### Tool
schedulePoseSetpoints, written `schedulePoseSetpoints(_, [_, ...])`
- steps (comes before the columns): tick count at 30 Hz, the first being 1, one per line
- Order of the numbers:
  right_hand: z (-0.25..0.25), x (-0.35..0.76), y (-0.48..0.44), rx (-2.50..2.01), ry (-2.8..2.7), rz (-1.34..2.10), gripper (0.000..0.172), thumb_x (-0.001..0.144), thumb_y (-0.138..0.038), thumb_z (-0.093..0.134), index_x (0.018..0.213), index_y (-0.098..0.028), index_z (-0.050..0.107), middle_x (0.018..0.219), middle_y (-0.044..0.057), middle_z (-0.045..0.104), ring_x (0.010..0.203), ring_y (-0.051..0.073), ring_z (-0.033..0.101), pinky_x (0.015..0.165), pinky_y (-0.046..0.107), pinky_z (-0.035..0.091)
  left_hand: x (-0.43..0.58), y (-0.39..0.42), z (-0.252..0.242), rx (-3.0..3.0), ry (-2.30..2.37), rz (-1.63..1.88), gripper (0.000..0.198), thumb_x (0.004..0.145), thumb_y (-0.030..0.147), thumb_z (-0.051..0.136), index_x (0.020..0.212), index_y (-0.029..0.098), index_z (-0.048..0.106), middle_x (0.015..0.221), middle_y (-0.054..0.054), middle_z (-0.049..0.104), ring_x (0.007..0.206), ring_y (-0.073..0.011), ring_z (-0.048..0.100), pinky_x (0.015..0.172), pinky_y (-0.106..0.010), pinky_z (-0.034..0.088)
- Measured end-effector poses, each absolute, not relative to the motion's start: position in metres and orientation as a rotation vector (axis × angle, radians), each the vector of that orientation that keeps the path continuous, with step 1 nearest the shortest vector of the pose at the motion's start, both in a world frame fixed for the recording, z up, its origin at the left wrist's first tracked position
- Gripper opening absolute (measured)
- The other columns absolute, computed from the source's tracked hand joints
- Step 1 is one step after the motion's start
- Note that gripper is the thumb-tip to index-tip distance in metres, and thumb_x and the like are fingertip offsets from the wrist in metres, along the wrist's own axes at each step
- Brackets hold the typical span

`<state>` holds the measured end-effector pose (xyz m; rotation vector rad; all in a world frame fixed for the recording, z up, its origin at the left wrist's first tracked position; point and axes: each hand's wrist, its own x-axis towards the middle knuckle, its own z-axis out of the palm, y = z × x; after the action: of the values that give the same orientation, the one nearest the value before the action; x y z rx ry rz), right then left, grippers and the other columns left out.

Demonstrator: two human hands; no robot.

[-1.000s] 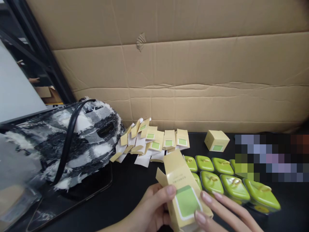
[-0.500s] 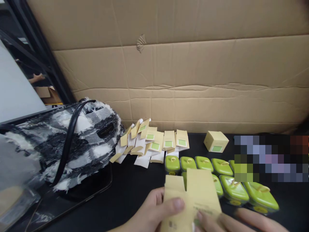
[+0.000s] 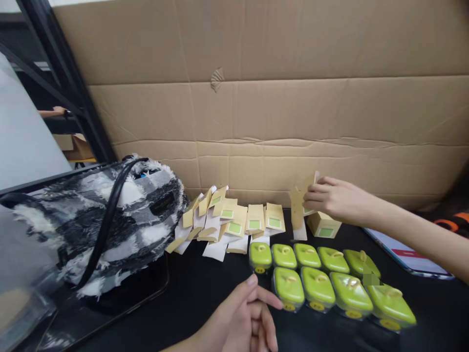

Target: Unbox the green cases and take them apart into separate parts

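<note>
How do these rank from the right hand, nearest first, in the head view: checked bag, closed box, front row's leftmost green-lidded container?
1. Closed box: just below the right hand.
2. Leftmost green-lidded container: front row, nearer the camera.
3. Checked bag: far left.

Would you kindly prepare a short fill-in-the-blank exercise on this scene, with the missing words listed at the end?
1. The held carton is in the person's ____ hand.
2. Near the left hand, the containers all have lids coloured ____.
3. The row of containers closest to the person numbers ____.
4. The shaggy bag has a strap coloured ____.

Missing words: right; green; four; black.
</note>
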<state>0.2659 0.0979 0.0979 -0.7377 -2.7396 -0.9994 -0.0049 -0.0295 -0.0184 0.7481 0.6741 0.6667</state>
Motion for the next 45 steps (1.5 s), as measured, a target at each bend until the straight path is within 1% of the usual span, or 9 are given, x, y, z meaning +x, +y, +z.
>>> schedulePoseSetpoints(7, [0.061, 0.261, 0.118, -0.635, -3.012, -1.165, 0.014, 0.09, -0.021, 0.059, 0.079, -0.014, 0.062, 0.076, -0.003, 0.065, 0.067, 0.012, 0.063, 0.068, 0.031, 0.053, -0.004, -0.027, -0.019, 0.741, 0.68, 0.645, 0.056, 0.075, 0.064, 0.053, 0.08, 0.01, 0.064, 0.048, -0.002, 0.058, 0.041, -0.0085, 0.047, 0.045, -0.02, 0.027])
schedulePoseSetpoints(12, [0.058, 0.26, 0.122, -0.533, -3.13, -1.103, 0.008, 0.09, -0.02, 0.059, 0.093, -0.014, 0.063, 0.093, 0.001, 0.067, 0.08, 0.015, 0.066, 0.072, 0.034, 0.055, -0.004, -0.028, -0.018, 0.763, 0.663, 0.633, 0.048, 0.074, 0.059, 0.055, 0.075, 0.012, 0.064, 0.048, -0.001, 0.057, 0.041, -0.0085, 0.044, 0.045, -0.021, 0.024])
schedulePoseSetpoints(19, [0.049, 0.256, 0.127, -0.721, -3.189, -0.906, 0.019, 0.092, -0.023, 0.057, 0.109, -0.015, 0.059, 0.101, 0.004, 0.065, 0.073, 0.012, 0.065, 0.06, 0.027, 0.056, -0.004, -0.028, -0.018, 0.772, 0.654, 0.617, 0.043, 0.07, 0.054, 0.057, 0.077, 0.013, 0.064, 0.048, 0.0, 0.057, 0.042, -0.0087, 0.044, 0.045, -0.022, 0.021])
schedulePoseSetpoints(25, [0.032, 0.25, 0.123, -0.887, -3.141, -0.695, 0.02, 0.092, -0.025, 0.057, 0.109, -0.016, 0.059, 0.1, 0.004, 0.065, 0.074, 0.013, 0.065, 0.062, 0.029, 0.056, -0.003, -0.03, -0.017, 0.797, 0.656, 0.624, 0.04, 0.069, 0.05, 0.059, 0.077, 0.012, 0.065, 0.049, -0.001, 0.058, 0.042, -0.0081, 0.044, 0.046, -0.022, 0.022])
schedulePoseSetpoints(30, [0.045, 0.255, 0.112, -0.979, -3.024, -0.471, 0.018, 0.092, -0.025, 0.056, 0.106, -0.015, 0.059, 0.096, 0.003, 0.066, 0.07, 0.012, 0.064, 0.061, 0.029, 0.054, -0.004, -0.03, -0.017, 0.81, 0.646, 0.65, 0.034, 0.07, 0.046, 0.059, 0.077, 0.013, 0.065, 0.05, 0.0, 0.058, 0.043, -0.0085, 0.045, 0.046, -0.022, 0.02])
schedulePoseSetpoints(34, [0.067, 0.274, 0.104, -1.121, -2.782, -0.335, 0.024, 0.094, -0.015, 0.039, 0.11, -0.016, 0.057, 0.1, 0.009, 0.066, 0.083, 0.019, 0.066, 0.07, 0.033, 0.053, -0.005, -0.031, -0.017, 0.82, 0.643, 0.654, 0.033, 0.07, 0.045, 0.059, 0.079, 0.013, 0.065, 0.051, 0.0, 0.058, 0.043, -0.0083, 0.045, 0.046, -0.022, 0.021])
schedulePoseSetpoints(37, [0.069, 0.299, 0.104, -1.252, -2.63, -0.255, 0.029, 0.088, -0.029, 0.048, 0.113, -0.017, 0.056, 0.107, 0.015, 0.066, 0.092, 0.027, 0.067, 0.076, 0.041, 0.053, -0.005, -0.032, -0.017, 0.837, 0.646, 0.654, 0.033, 0.07, 0.044, 0.058, 0.078, 0.014, 0.064, 0.051, 0.0, 0.057, 0.042, -0.0081, 0.043, 0.046, -0.022, 0.021])
schedulePoseSetpoints(41, [0.042, 0.328, 0.108, -1.343, -2.495, -0.098, 0.055, 0.07, -0.042, 0.067, 0.117, -0.015, 0.056, 0.111, 0.017, 0.068, 0.097, 0.033, 0.068, 0.081, 0.044, 0.055, -0.004, -0.031, -0.017, 0.87, 0.655, 0.655, 0.032, 0.068, 0.044, 0.059, 0.077, 0.014, 0.063, 0.049, 0.001, 0.056, 0.04, -0.0073, 0.04, 0.044, -0.021, 0.021])
schedulePoseSetpoints(45, [0.021, 0.334, 0.105, -1.357, -2.285, -0.017, 0.044, 0.077, -0.045, 0.062, 0.11, -0.017, 0.056, 0.104, 0.015, 0.07, 0.091, 0.031, 0.07, 0.078, 0.042, 0.058, -0.002, -0.032, -0.017, 0.924, 0.673, 0.666, 0.035, 0.068, 0.047, 0.063, 0.077, 0.013, 0.062, 0.049, 0.0, 0.056, 0.038, -0.0064, 0.039, 0.043, -0.021, 0.021])
